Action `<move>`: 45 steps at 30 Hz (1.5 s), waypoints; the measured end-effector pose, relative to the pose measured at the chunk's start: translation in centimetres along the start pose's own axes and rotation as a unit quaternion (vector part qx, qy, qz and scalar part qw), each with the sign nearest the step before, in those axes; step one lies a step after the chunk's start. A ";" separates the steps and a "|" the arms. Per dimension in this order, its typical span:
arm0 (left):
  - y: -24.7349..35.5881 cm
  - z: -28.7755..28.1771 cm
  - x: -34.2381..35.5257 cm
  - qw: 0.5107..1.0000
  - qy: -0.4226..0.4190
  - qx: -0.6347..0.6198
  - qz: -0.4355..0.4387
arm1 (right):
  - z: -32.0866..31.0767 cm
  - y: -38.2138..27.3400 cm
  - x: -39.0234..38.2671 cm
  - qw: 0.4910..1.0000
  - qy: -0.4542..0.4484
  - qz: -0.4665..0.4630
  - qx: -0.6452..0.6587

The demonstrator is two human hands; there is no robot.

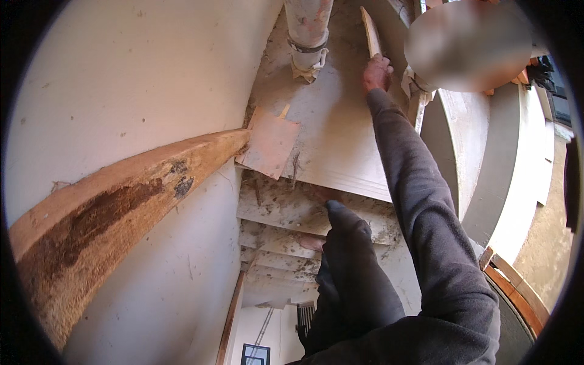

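Note:
My right hand (378,73) reaches out ahead at the top centre, its fingers closed around the near end of a narrow light-wood strip (370,30). The strip points away from me over the dusty landing. Its long dark sleeve (420,182) runs down to the lower right. No part of my left hand shows. On the left, a thick wooden beam (121,198) with dark stained patches slants up along the wall, ending near a pinkish flat sheet (271,141) on the landing.
A whitish pipe (308,30) stands at the top centre, its base wrapped. Dirty steps (274,213) descend beside my dark-trousered leg (359,261). A pale wall (152,73) fills the left. Curved pale panels (505,164) line the right. A blurred patch hides the upper right.

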State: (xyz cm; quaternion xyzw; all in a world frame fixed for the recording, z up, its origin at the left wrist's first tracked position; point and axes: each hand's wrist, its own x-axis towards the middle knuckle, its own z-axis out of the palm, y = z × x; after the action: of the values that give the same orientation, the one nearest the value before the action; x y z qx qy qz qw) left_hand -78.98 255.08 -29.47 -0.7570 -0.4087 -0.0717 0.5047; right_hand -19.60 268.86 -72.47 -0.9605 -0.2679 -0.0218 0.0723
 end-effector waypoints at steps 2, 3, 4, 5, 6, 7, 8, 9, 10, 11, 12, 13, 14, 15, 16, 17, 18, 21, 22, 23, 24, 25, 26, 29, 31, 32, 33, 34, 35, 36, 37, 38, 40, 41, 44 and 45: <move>0.8 0.7 1.0 0.999 0.028 -0.044 -0.012 | 1.0 1.4 0.2 0.999 0.039 -0.005 0.025; 1.0 0.8 1.3 0.998 0.023 -0.054 -0.003 | 1.3 2.6 0.8 0.998 0.046 -0.002 0.039; 1.1 0.9 1.6 0.998 0.020 -0.066 0.005 | 1.7 3.6 1.3 0.997 0.053 0.002 0.053; 1.2 0.8 1.8 0.997 0.013 -0.076 0.015 | 1.8 4.0 1.2 0.992 0.079 0.005 0.095; 1.3 1.0 1.9 0.997 0.012 -0.074 0.019 | 1.9 4.3 1.1 0.991 0.038 0.015 0.125; 1.3 1.2 1.9 0.997 0.009 -0.070 0.021 | 2.0 4.8 1.0 0.988 -0.002 0.024 0.154; 1.2 1.2 2.0 0.998 0.009 -0.063 0.021 | 1.7 4.9 1.3 0.981 -0.040 0.033 0.185; 1.1 1.2 2.1 0.998 0.007 -0.054 0.023 | 1.2 4.3 0.3 0.987 -0.005 -0.027 0.156; 1.1 1.2 2.1 0.999 0.007 -0.047 0.026 | 0.9 3.6 -1.1 0.988 0.030 -0.086 0.126; 1.0 1.3 2.1 0.999 0.008 -0.046 0.027 | 0.2 3.3 -1.7 0.983 0.067 -0.144 0.094; 1.0 1.3 2.2 0.998 0.010 -0.045 0.031 | -0.2 3.3 -1.4 0.985 0.076 -0.134 0.071; 1.0 1.2 2.3 0.998 0.011 -0.044 0.035 | -0.5 3.1 -1.0 0.987 0.084 -0.125 0.050; 1.1 1.1 2.4 0.998 0.011 -0.044 0.040 | -0.7 3.2 -0.7 0.989 0.092 -0.115 0.028; 1.0 0.9 2.6 0.998 0.012 -0.042 0.046 | -1.0 3.2 -0.6 0.987 0.107 -0.116 0.044; 1.0 0.7 2.8 0.998 0.007 -0.036 0.052 | -0.2 3.6 -0.2 0.990 0.073 -0.088 0.077; 1.0 0.3 2.8 0.998 0.001 -0.033 0.057 | 0.9 4.7 1.1 0.992 0.041 -0.060 0.106; 1.0 -0.2 2.7 0.998 -0.017 -0.008 0.057 | 2.1 5.5 1.9 0.995 0.000 -0.044 0.094; -0.1 -0.5 0.6 0.994 -0.027 0.007 0.103 | 7.3 12.4 7.4 0.989 0.088 0.034 0.110; -2.6 -0.4 -0.5 0.985 -0.004 0.013 0.174 | 8.7 12.0 7.4 0.985 0.110 0.030 0.133; -4.9 -0.2 -2.5 0.978 0.021 0.035 0.206 | 9.1 12.2 7.8 0.979 0.138 0.024 0.149; -7.1 -0.3 -4.0 0.966 0.045 0.062 0.247 | 9.3 11.4 6.2 0.979 0.126 -0.015 0.158; -7.0 -0.3 -3.3 0.973 0.035 0.061 0.222 | 9.1 9.7 4.1 0.977 0.114 -0.057 0.169; -4.9 -0.1 -1.8 0.984 0.018 0.046 0.173 | 8.2 8.0 2.1 0.973 0.104 -0.099 0.179; -0.7 2.0 0.4 0.996 0.007 0.007 0.091 | 3.5 5.7 3.0 0.970 0.113 -0.133 0.170; 0.1 2.4 0.9 0.997 0.005 0.001 0.077 | 2.2 3.5 4.8 0.980 0.114 -0.039 0.161; 0.4 2.6 1.1 0.997 0.005 -0.001 0.077 | 1.9 3.1 5.6 0.986 0.099 -0.060 0.121; 0.7 2.8 1.2 0.997 0.005 0.000 0.072 | 1.8 2.8 7.0 0.990 0.085 -0.082 0.082; 0.7 2.8 1.3 0.997 0.003 0.000 0.072 | 1.9 2.4 7.9 0.991 0.070 -0.104 0.044; 0.8 2.9 1.5 0.997 0.001 0.002 0.071 | 2.0 2.1 8.7 0.994 0.037 -0.098 0.019; 0.9 3.1 1.8 0.998 0.000 0.003 0.070 | 2.0 2.1 9.4 0.993 0.038 -0.109 0.016; 1.1 3.2 2.0 0.998 0.000 0.004 0.067 | 1.9 2.1 10.1 0.992 0.038 -0.121 0.013; 1.2 3.3 2.1 0.998 0.001 0.004 0.067 | 2.4 2.1 10.6 0.991 0.038 -0.131 0.010; 1.2 3.4 2.3 0.998 0.002 0.008 0.067 | 3.4 1.8 11.3 0.987 0.044 -0.151 0.045; 1.4 3.3 2.2 0.998 -0.001 0.010 0.069 | 3.7 1.5 11.1 0.984 0.043 -0.164 0.061; 1.5 3.2 2.2 0.998 -0.002 0.013 0.066 | 4.1 1.0 9.8 0.976 0.029 -0.212 0.044; 1.5 3.1 2.1 0.998 -0.002 0.013 0.065 | 4.2 0.8 9.1 0.971 0.034 -0.233 0.047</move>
State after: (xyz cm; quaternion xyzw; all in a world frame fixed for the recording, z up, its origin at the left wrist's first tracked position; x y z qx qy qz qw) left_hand -77.56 258.53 -30.93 -0.7755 -0.3604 -0.0320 0.5174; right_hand -11.35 273.45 -75.98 -0.8656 -0.4828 -0.0578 0.1195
